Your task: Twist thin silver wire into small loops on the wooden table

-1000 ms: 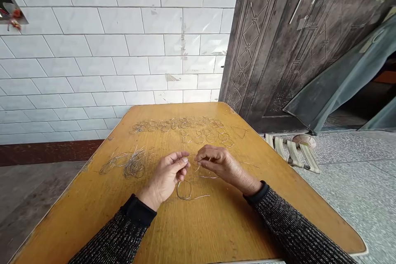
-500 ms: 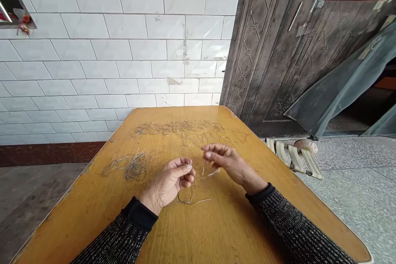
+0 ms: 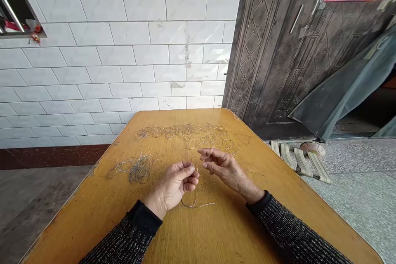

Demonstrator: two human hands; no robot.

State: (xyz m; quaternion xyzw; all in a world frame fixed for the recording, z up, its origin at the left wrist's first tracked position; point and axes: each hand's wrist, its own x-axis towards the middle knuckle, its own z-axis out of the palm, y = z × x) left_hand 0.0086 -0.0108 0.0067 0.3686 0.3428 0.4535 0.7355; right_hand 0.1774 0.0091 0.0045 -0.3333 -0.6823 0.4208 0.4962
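Observation:
My left hand point(image 3: 176, 183) is closed, thumb and fingers pinching a thin wire point(image 3: 198, 205). Its lower part curves in a loop beneath the hand, with one end pointing right just above the wood. A short tip of wire pokes up by the thumb. Close to that tip is my right hand point(image 3: 221, 169), its thumb and fingers apart and curled, with nothing visible between them. Left of my left hand lies a tangled bundle of loose wire point(image 3: 138, 170). Beyond both hands, several bent wire loops point(image 3: 177, 130) lie in rows.
The yellow wooden table point(image 3: 198, 239) reaches a white tiled wall point(image 3: 145, 55). A stray wire point(image 3: 255, 172) lies right of my right hand. To the right are a dark carved door point(image 3: 272, 66), a grey curtain point(image 3: 343, 90) and a low strapped seat point(image 3: 301, 161).
My right hand has shifted slightly, its thumb and fingers more apart. My left hand keeps its pinch on the wire. The whole view has tilted slightly.

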